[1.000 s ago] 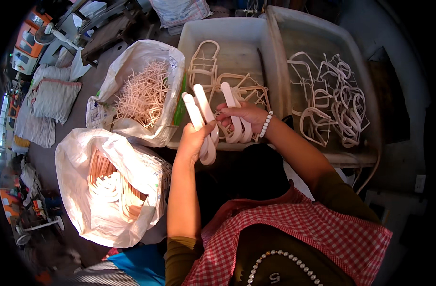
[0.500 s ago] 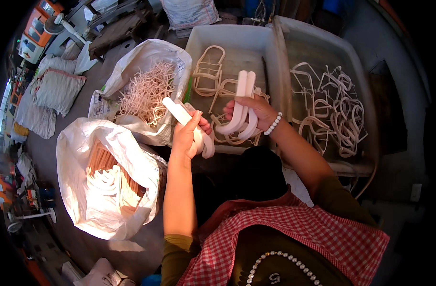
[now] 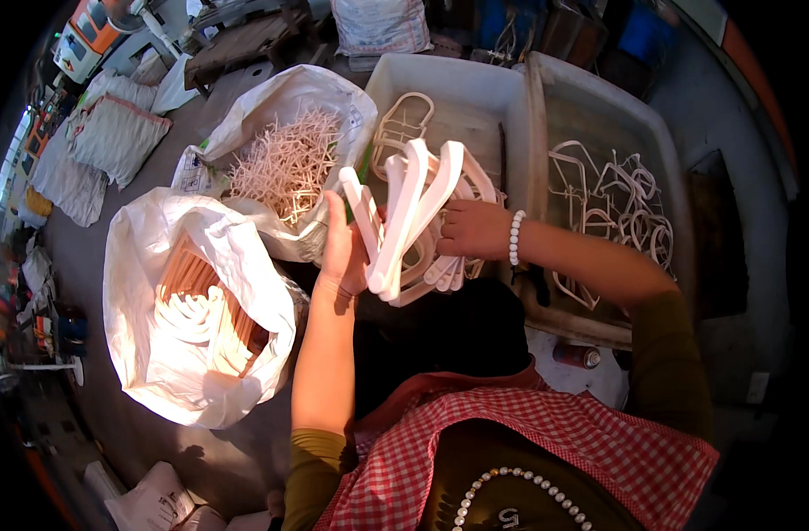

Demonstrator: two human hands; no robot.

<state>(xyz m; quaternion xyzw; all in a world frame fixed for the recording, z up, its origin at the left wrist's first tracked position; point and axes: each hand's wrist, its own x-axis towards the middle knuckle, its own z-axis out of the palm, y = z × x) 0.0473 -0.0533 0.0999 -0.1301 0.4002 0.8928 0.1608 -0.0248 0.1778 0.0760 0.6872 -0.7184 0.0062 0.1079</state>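
Note:
A cluster of pale pink-white curved plastic handles (image 3: 413,208) is between my two hands, over the front of the left tub. My left hand (image 3: 342,250) cradles the near end of the cluster, thumb up, its other fingers mostly hidden behind the handles. Curled over the far side is my right hand (image 3: 475,230), with several handle ends sticking out below its fingers. The handles fan out at differing angles and overlap. Just left of my left forearm stands a white woven sack (image 3: 134,341) holding stacked pale handles (image 3: 201,310).
A second sack (image 3: 214,146) holds thin pink plastic scraps (image 3: 289,164). The left tub (image 3: 457,71) and right tub (image 3: 590,80) contain looped plastic frames (image 3: 625,203). A can (image 3: 577,356) lies near the right tub's front. Filled sacks (image 3: 117,133) lie at far left.
The handles held apart in each hand are now together in one fanned cluster. My right hand has turned palm-down and dropped lower. The whole view has shifted slightly.

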